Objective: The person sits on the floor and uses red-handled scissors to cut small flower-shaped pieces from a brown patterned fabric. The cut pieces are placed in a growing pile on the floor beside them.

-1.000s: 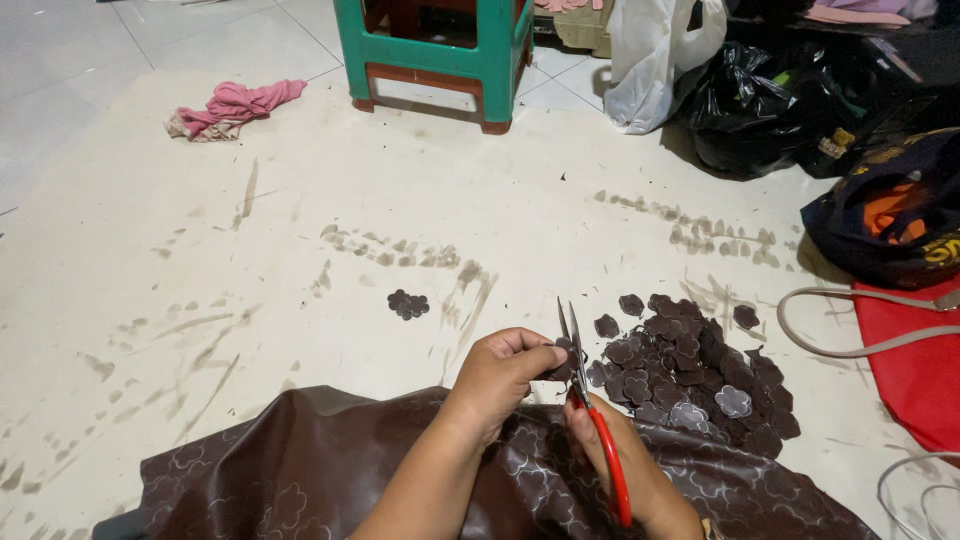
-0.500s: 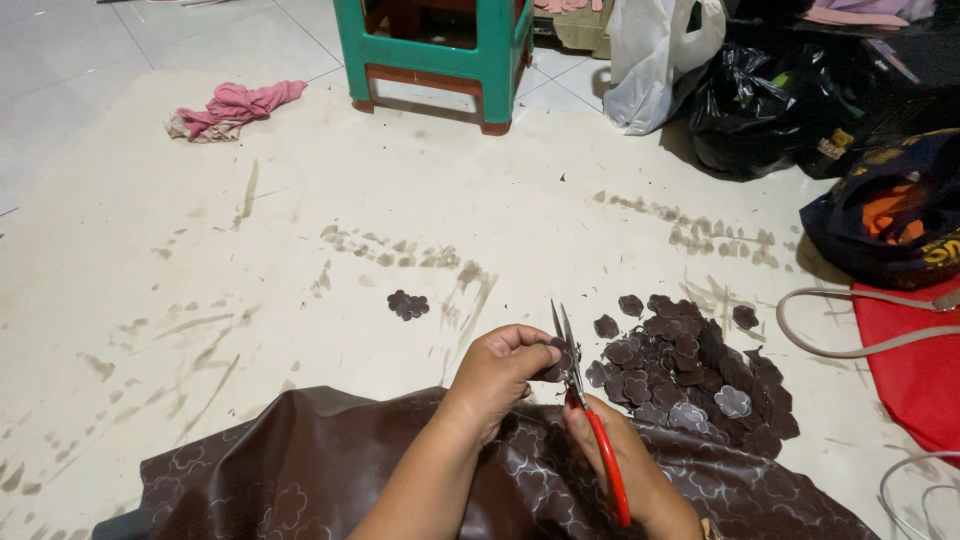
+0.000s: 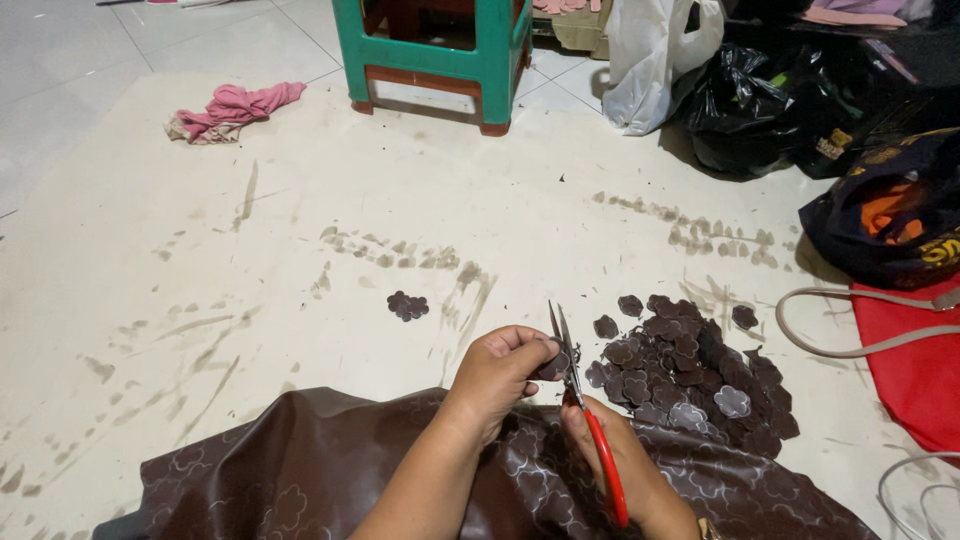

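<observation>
My left hand (image 3: 500,375) pinches a small dark brown flower-shaped cut-out (image 3: 552,364) against the blades of red-handled scissors (image 3: 588,425). My right hand (image 3: 620,460) grips the scissors' red handles, with the blades pointing up and away. A large sheet of dark brown patterned fabric (image 3: 300,480) lies across my lap below both hands. To the right of the scissors sits a pile of several cut brown flower pieces (image 3: 690,370). One lone flower piece (image 3: 407,305) lies on the floor to the left.
A beige mat (image 3: 350,220) with smudge marks covers the floor. A green stool (image 3: 440,55) stands at the back, with a pink rag (image 3: 235,108) to its left. White and black plastic bags (image 3: 700,80), a dark bag (image 3: 890,215), a red bag (image 3: 915,370) and a grey strap (image 3: 850,350) crowd the right.
The scissors and both hands have shifted slightly left and down. My left hand has turned the small piece a little against the blades.
</observation>
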Motion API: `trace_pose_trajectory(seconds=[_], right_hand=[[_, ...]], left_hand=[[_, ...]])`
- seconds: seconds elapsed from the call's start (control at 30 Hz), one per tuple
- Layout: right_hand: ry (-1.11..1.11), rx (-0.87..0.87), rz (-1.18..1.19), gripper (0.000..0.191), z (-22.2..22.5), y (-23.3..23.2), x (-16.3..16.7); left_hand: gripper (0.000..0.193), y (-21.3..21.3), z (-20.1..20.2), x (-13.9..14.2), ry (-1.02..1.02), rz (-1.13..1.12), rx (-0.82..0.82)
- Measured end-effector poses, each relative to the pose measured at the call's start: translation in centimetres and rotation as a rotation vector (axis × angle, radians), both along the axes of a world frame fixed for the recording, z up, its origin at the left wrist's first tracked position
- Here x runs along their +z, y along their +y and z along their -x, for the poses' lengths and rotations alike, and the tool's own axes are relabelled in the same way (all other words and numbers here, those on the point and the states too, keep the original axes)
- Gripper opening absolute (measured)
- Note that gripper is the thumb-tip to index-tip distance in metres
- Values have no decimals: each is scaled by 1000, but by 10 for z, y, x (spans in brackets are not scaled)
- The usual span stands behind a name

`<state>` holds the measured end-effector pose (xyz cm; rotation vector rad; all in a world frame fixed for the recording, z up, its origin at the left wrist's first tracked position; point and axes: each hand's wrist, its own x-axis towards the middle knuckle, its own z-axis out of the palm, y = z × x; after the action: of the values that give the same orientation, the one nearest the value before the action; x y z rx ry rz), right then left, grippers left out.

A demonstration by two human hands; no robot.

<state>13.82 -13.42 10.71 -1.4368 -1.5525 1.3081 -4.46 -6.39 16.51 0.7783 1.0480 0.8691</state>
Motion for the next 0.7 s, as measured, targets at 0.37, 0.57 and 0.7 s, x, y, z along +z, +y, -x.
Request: trace_pose_trajectory(seconds=[0.37, 0.57, 0.7], right_hand=[[41, -18, 22, 48, -4, 0, -9], [106, 107, 79, 44, -3, 0, -5], [164, 181, 62, 44, -4, -1, 1]], left_hand=[[9, 1, 4, 3, -23, 43, 28], [10, 2, 6, 3, -19, -18, 25], [12, 2, 5, 6, 0, -41, 13]])
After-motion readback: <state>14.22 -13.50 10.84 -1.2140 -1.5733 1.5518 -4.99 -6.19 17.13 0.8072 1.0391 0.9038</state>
